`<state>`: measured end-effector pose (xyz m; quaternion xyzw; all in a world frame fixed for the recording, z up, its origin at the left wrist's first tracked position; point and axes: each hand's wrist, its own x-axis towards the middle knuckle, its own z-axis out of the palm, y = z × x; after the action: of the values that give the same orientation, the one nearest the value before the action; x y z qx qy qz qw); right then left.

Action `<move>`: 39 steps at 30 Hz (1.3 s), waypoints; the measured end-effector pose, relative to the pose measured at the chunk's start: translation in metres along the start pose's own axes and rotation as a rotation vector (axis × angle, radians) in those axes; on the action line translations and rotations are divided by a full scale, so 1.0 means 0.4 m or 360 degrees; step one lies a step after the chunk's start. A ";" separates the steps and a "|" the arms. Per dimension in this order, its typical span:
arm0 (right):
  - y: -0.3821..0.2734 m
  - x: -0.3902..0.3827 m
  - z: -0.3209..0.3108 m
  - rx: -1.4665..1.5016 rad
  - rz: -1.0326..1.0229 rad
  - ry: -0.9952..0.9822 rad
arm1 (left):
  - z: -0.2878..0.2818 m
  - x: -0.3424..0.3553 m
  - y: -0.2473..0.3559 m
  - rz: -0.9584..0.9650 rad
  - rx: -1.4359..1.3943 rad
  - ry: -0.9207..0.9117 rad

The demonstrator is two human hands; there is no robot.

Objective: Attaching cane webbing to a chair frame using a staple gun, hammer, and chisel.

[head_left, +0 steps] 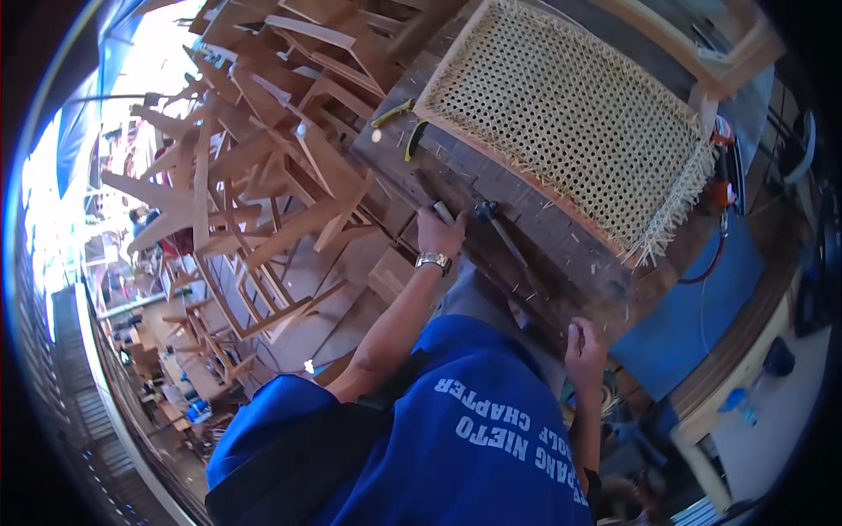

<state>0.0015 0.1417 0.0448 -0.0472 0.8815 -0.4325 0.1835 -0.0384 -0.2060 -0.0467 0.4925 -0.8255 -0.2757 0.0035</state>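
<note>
A woven cane panel (570,114) on a wooden frame lies on the worktable (605,285), its cut strands fraying at the near right edge. My left hand (441,232), with a metal watch at the wrist, is closed round a slim tool with a pale, rounded part (444,211); its exact kind is unclear. Just right of that hand, a hammer (509,241) rests on the table, its dark head towards the cane. My right hand (585,349) is raised by the table's near edge with fingers curled; anything inside them is hidden.
Wooden chair frames (263,175) crowd the left side. Yellow-green curved handles (414,140) lie beyond my left hand. At the right are a black-and-orange air tool (726,188) with a red hose, and a blue sheet (702,307). Cane scraps litter the tabletop.
</note>
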 end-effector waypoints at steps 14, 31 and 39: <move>-0.007 0.072 -0.046 -0.0209 0.0110 -0.0093 | -0.159 0.023 -0.031 0.0378 -0.0061 0.0403; 0.024 0.154 -0.217 -0.0240 0.0343 0.0475 | -0.109 0.438 -0.045 0.0871 0.0420 0.0394; 0.294 0.415 -0.382 -0.0413 0.0174 0.0774 | -0.056 0.041 0.001 0.0361 -0.0410 0.0184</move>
<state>-0.1993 0.2886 -0.0084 0.0823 0.9489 -0.3042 -0.0180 -0.0410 -0.2292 -0.0319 0.4067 -0.8321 -0.3481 0.1451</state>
